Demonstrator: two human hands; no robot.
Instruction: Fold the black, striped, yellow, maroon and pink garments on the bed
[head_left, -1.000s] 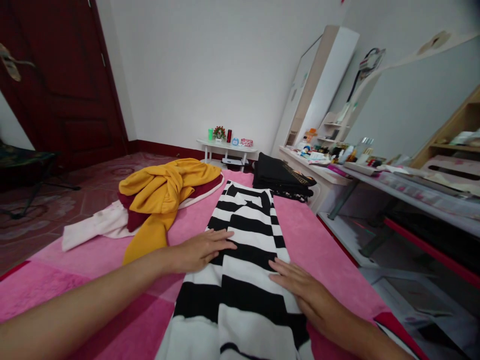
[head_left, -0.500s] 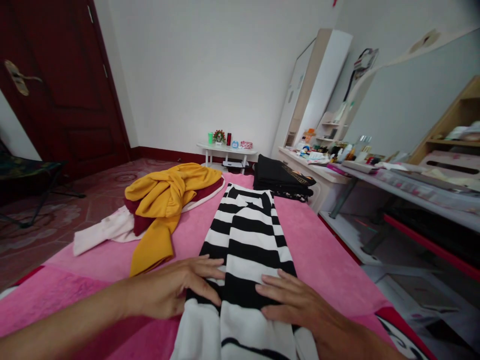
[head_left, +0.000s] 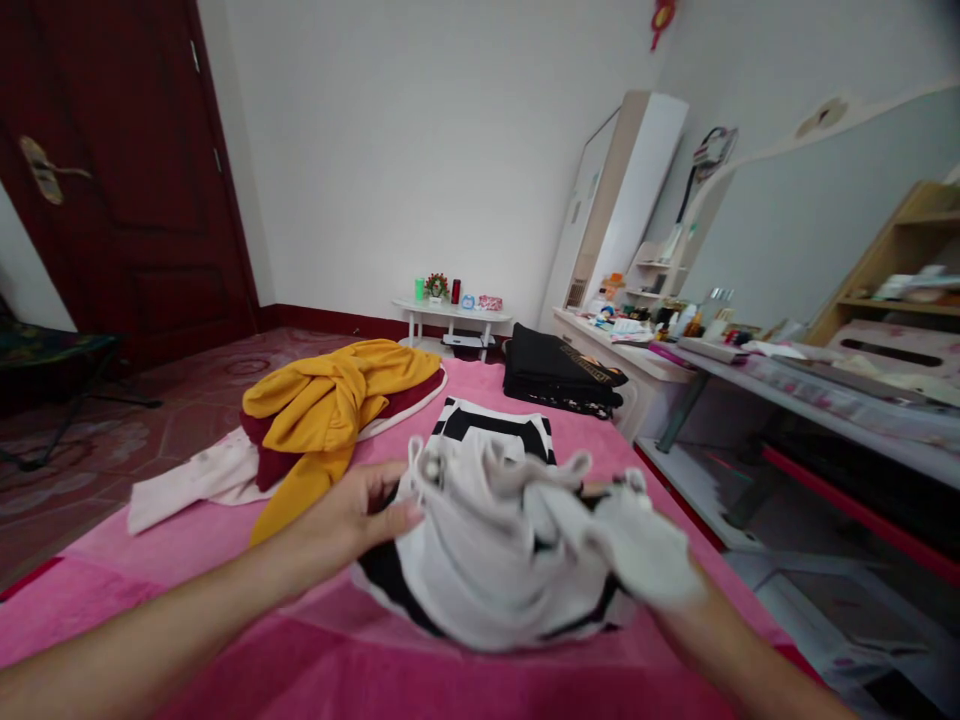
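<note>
A black-and-white striped knit top lies lengthwise in front of me, its near part lifted and bunched over the far part. My left hand is closed on the left edge of the bunched cloth, thumb on the near side. At the right edge my right hand holds up the same top. A loose pale flap of the cloth drapes over that hand and hides most of its fingers. Motion blurs the raised fabric. The top's far end, with wide stripes, rests flat on the pink bedspread.
To the left is a heap with a yellow garment, dark red cloth and a pale pink sleeve. Folded black clothes are stacked at the far right. Beyond stands a small white table; a cluttered dressing table runs along the right.
Both hands lay flat on the stretched-out striped top before. Now they have gripped its near part, raised it and brought it over toward the far end.
</note>
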